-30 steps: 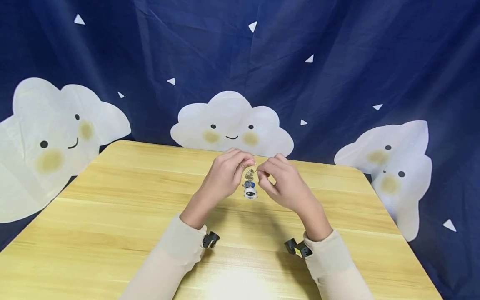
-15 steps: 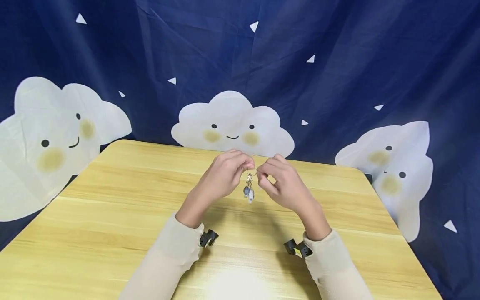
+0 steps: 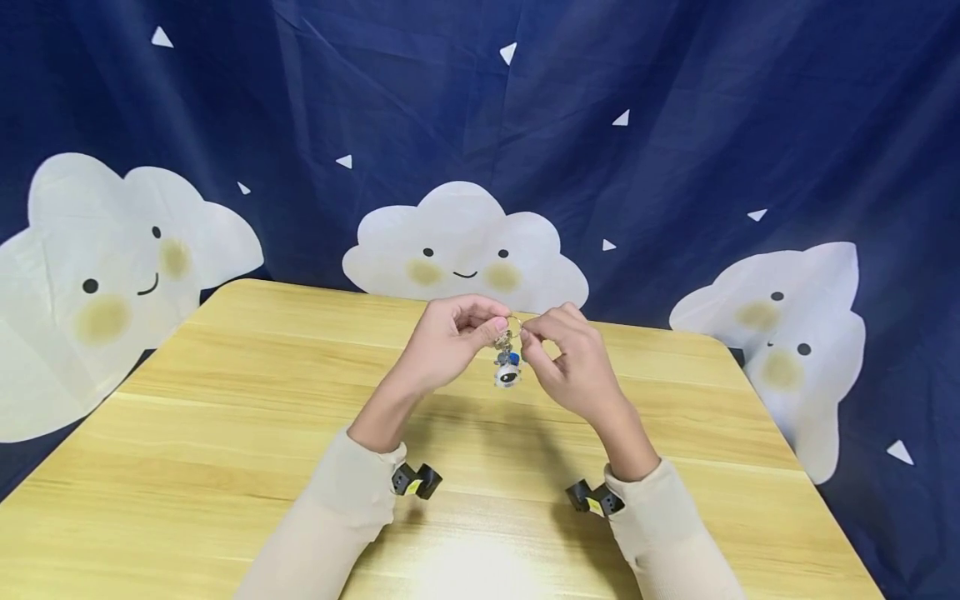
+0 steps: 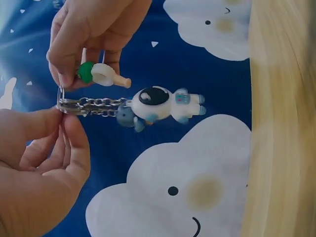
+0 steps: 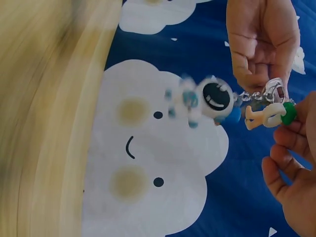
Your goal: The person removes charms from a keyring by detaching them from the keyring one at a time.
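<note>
Keychain point(image 3: 507, 377) between 2 hands point(image 3: 442, 346) point(image 3: 577, 367), above table point(image 3: 225, 400); curtain point(image 3: 420, 100) behind.

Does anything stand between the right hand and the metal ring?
Nothing visible does: the right hand and the left hand both pinch the metal ring, and the astronaut charm hangs below it, out of the way.

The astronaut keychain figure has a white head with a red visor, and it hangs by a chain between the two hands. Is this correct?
Not fully: the visor is black, not red, as the left wrist view shows. The astronaut keychain figure does have a white head and hangs by a chain between the left hand and right hand.
</note>
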A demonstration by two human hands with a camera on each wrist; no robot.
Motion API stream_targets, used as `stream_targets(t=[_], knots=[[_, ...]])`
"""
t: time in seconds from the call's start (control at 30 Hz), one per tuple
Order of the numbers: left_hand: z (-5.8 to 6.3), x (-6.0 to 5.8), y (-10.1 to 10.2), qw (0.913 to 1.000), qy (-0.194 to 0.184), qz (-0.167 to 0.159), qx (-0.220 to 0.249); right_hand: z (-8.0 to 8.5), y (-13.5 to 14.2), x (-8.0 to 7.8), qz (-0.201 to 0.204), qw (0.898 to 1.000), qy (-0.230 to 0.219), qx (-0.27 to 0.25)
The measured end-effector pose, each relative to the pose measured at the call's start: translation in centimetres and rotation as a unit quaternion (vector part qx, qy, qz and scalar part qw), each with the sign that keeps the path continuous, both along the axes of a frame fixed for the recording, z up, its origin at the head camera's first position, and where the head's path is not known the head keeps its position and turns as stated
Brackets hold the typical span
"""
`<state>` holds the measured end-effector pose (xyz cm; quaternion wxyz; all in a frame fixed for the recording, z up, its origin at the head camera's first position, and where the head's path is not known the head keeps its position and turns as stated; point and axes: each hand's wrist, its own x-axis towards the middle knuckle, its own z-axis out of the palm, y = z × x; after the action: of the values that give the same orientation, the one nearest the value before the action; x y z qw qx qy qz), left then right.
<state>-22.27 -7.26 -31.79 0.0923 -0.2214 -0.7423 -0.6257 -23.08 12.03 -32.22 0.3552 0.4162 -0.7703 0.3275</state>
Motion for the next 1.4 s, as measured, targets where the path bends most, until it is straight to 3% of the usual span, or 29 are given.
stream_targets(t=[0.13, 0.27, 0.37, 0.77, 0.83, 0.93, 1.03, 1.13, 1.27, 1.4], knots=[[0.2, 0.3, 0.4, 0.9921, 0.097, 0.062, -0.05, 0.1, -0.1, 0.1, 0.004, 1.0, 0.004, 0.018], [0.2, 0.4, 0.9, 0.9671, 0.209, 0.111, -0.094, 0.0, -0.2, 0.0, 0.007, 1.0, 0.01, 0.017], [0.2, 0.4, 1.1, 0.9512, 0.256, 0.127, -0.116, -0.1, -0.2, 0.0, 0.009, 1.0, 0.014, 0.017], [0.4, 0.7, 0.5, 0.928, 0.282, 0.114, -0.215, -0.3, -0.2, 0.1, -0.008, 0.999, -0.019, 0.046], [0.3, 0.6, 0.5, 0.9325, 0.275, 0.11, -0.206, -0.4, -0.2, 0.1, -0.007, 0.999, -0.022, 0.041], [0.2, 0.3, 0.6, 0.9525, 0.242, 0.103, -0.153, -0.4, -0.3, 0.1, -0.003, 1.0, -0.016, 0.008], [0.0, 0.3, 0.5, 0.978, 0.177, 0.08, -0.076, -0.3, -0.5, 0.1, -0.006, 0.999, -0.001, -0.032], [0.1, 0.4, 0.4, 0.9936, 0.104, 0.043, -0.011, -0.2, -0.6, 0.2, -0.01, 0.998, 0.016, -0.059], [0.2, 0.3, 0.4, 0.9981, 0.025, -0.009, 0.056, 0.0, -0.7, 0.2, -0.014, 0.996, 0.037, -0.082], [0.2, 0.3, 0.4, 0.9964, 0.001, -0.027, 0.08, 0.0, -0.6, 0.2, -0.018, 0.995, 0.048, -0.088]])
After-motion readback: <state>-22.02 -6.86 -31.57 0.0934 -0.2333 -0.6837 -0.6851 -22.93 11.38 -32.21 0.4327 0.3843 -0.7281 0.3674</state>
